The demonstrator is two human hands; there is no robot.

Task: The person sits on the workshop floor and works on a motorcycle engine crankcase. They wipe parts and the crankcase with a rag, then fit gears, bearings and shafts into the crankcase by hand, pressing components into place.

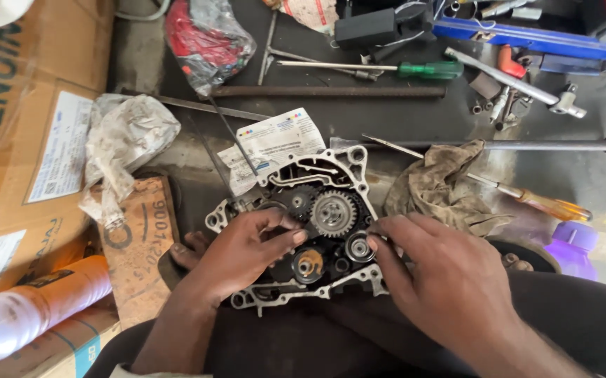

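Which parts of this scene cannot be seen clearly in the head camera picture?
- Left hand: covers the engine case lower left; what its fingertips touch is hidden.
- Right hand: hides the case's right edge.
- Purple container: partly hidden by the person's leg.
- Blue toolbox: cut off by the top edge.

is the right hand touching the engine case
Touching. The head view shows the right hand with its fingertips pressed onto a small round part inside the engine case, no gap visible.

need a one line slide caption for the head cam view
Both hands, left and right, rest on gears inside an open engine case, amid screwdrivers and a rag.
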